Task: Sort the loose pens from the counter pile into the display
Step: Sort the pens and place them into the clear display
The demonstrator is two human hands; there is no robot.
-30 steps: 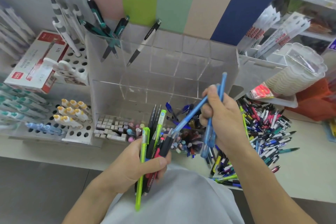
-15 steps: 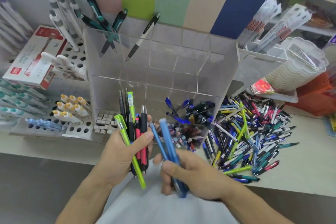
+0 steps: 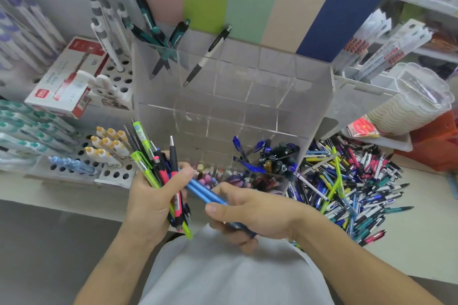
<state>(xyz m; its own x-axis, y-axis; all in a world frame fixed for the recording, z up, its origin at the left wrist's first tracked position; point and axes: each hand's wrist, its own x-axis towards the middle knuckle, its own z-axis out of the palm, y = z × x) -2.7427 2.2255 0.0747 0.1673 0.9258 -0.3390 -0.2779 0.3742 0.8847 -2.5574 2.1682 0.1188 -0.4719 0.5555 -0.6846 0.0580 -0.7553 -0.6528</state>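
My left hand point(image 3: 151, 202) grips a bundle of pens point(image 3: 158, 168): green, red, pink and black ones, standing upright. My right hand point(image 3: 250, 213) holds two light blue pens point(image 3: 203, 192), whose far ends reach into the left hand's bundle under its thumb. Both hands are low in front of the clear acrylic display point(image 3: 235, 96) with its divided compartments. The big pile of loose pens point(image 3: 347, 186) lies on the counter point(image 3: 421, 250) to the right. Dark blue pens point(image 3: 267, 156) fill a lower front compartment.
At the left stand white hole racks point(image 3: 116, 173) with yellow-tipped pens and a red and white box point(image 3: 67, 77). A few pens point(image 3: 161, 39) lean in the display's top left cells. Stacked scalloped plastic trays point(image 3: 409, 106) sit at the right.
My right hand came down from in front of the display with the blue pens, then moved left until their ends met the bundle in my left hand.
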